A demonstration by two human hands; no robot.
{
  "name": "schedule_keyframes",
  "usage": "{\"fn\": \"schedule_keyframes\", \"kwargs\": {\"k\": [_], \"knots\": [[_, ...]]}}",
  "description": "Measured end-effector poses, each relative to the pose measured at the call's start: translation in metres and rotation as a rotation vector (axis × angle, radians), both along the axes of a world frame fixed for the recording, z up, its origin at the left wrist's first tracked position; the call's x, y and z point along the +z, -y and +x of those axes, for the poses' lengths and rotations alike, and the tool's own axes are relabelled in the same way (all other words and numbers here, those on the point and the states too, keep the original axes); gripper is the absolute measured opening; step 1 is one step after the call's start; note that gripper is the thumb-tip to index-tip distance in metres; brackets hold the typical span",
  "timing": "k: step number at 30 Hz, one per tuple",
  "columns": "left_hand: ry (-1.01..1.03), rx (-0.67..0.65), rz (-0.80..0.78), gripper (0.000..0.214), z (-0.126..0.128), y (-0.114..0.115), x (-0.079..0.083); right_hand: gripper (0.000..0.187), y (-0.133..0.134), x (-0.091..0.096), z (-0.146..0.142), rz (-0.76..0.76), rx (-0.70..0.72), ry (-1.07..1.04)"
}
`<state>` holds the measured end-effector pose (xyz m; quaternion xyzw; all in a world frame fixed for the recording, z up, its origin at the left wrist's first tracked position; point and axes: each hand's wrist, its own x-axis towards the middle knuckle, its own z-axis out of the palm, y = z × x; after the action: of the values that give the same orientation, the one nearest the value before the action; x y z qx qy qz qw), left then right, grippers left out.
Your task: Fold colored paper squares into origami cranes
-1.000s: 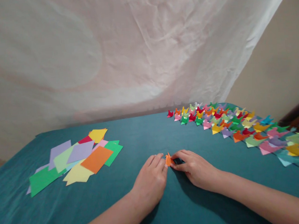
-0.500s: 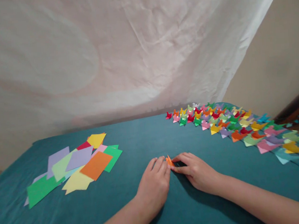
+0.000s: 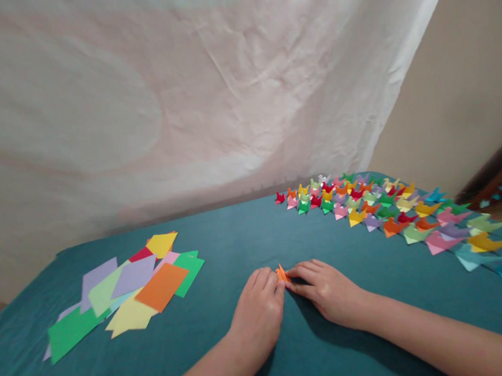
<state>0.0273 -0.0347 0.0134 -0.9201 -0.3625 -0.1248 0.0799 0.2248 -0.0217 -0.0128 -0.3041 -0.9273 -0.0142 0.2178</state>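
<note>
A small orange folded paper [image 3: 281, 273] with pointed tips rises between my hands at the middle of the table. From its left side, my left hand [image 3: 258, 303] is closed on it, thumb and fingers pressed together. My right hand [image 3: 324, 289] pinches the same paper from the right between thumb and forefinger, the other fingers curled above. The fingertips cover its lower part, so its full shape is hidden.
Loose paper squares in several colours, an orange one [image 3: 162, 287] among them, overlap at left on the teal tablecloth [image 3: 233, 236]. Rows of folded paper birds [image 3: 393, 227] fill the right side. A pale hanging cloth [image 3: 209, 98] stands behind the table.
The view has shifted slightly. The orange paper now shows wider and more upright between my fingers, and both hands keep hold of it.
</note>
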Motion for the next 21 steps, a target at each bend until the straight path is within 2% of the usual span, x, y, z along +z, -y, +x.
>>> {"fn": "schedule_keyframes", "kwargs": {"k": [8,21], "knots": [[-0.047,-0.033,-0.022,0.021,-0.002,-0.001,0.002,0.027,0.001,-0.001,0.000,-0.013,-0.030,0.048],[-0.085,-0.062,0.032,0.022,-0.003,-0.001,0.002,0.032,0.004,0.013,-0.006,-0.103,-0.107,0.183]]}}
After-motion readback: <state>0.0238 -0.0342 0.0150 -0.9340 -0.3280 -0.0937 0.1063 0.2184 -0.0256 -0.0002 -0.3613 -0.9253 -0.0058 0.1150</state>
